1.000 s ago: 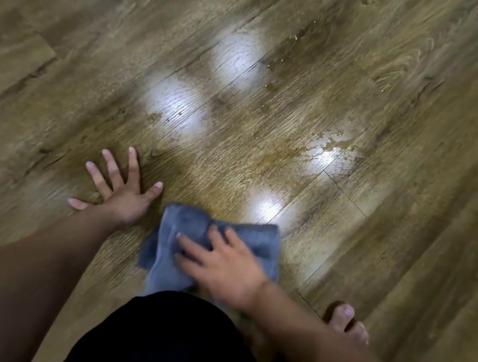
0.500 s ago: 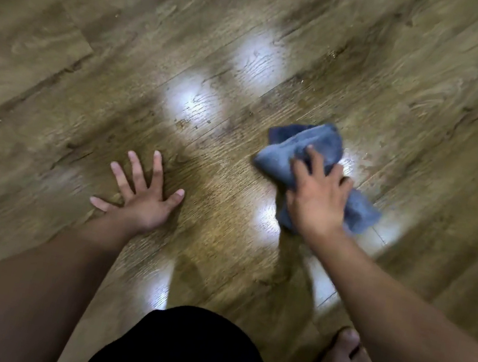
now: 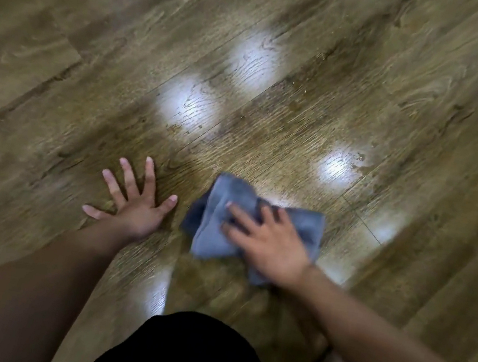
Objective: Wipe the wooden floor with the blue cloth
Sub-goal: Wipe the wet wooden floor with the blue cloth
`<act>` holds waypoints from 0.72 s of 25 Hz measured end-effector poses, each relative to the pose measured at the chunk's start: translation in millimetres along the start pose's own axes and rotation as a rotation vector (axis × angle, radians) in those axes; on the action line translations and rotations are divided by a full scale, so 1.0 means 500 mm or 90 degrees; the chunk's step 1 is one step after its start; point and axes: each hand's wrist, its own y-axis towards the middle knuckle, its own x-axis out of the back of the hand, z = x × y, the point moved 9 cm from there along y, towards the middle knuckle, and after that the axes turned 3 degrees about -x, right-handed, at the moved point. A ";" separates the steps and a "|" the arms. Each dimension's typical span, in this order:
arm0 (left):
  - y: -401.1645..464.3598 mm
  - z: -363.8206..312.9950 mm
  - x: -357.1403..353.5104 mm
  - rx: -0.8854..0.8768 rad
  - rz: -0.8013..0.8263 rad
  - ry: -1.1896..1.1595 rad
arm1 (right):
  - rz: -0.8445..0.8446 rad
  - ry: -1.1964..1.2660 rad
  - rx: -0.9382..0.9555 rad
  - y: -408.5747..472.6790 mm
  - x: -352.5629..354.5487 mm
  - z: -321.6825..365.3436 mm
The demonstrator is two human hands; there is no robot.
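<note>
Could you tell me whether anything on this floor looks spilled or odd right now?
Yes: a patchy wet film with ragged edges glints on the wooden floor, beyond the blue cloth; small specks dot the planks nearby.

The crumpled grey-blue cloth [image 3: 216, 228] lies bunched on the brown wood-grain plank floor [image 3: 305, 122]. The floor shows damp, glossy patches beyond the cloth.

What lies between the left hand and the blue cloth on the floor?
Only a bare strip of wooden floor, seen in the head view, separates the left hand from the blue cloth.
</note>
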 end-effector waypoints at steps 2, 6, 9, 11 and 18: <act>-0.001 0.001 0.000 0.001 0.001 -0.001 | -0.021 -0.017 -0.173 0.029 0.022 -0.163; -0.001 0.002 0.001 -0.001 -0.003 -0.005 | -0.051 0.065 -0.553 0.014 0.049 -0.410; 0.000 0.001 -0.001 -0.005 -0.002 -0.015 | -0.026 0.058 -0.576 0.025 0.049 -0.345; 0.002 0.002 -0.002 -0.009 0.002 -0.019 | -0.010 0.024 -0.454 0.039 0.044 -0.215; 0.005 0.005 -0.002 -0.003 -0.003 -0.019 | -0.039 -0.055 0.228 -0.088 -0.045 0.261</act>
